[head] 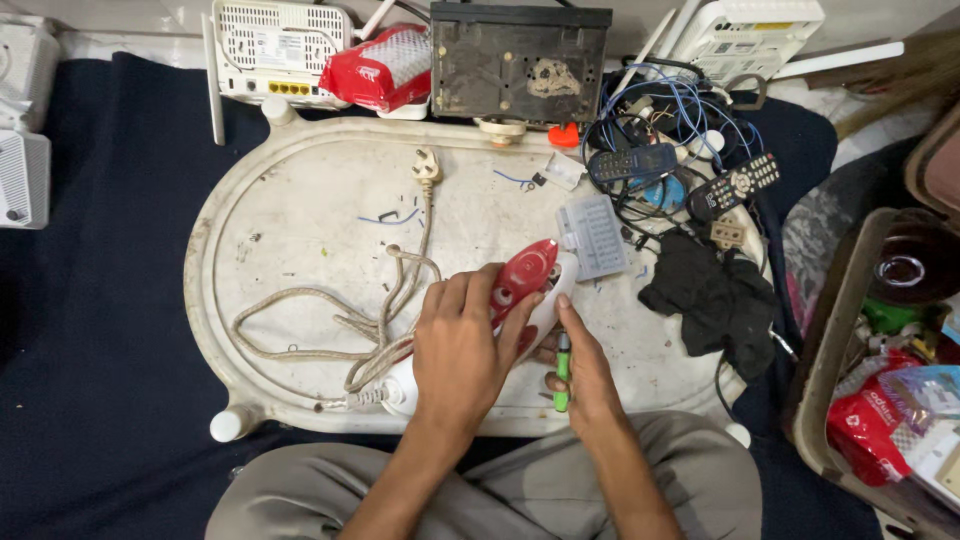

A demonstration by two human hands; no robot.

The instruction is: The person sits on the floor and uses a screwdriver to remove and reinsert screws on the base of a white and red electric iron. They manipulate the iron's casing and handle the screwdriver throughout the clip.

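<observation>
Clamped over red-and-white clothes iron (525, 285) at lower centre of frame: left hand (462, 350), fingers wrapped across housing. Pinched in right hand (585, 372): green-handled screwdriver (562, 372), just beside iron's flank. Noted braided cord (330, 330) trailing left over white tray table (300, 190), plug (427, 166) above. Remote controls (690, 175) and wire tangle at upper right. Judged advisable: housing pinned flat, screwdriver kept square to any fastener.

The iron (520, 290) is red and white, and its cord (330, 325) is beige. The screwdriver (562, 372) has a green handle. The table (300, 200) is off-white with stains. The cloth (715, 300) is black, and the floor mat (100, 330) is dark blue.
</observation>
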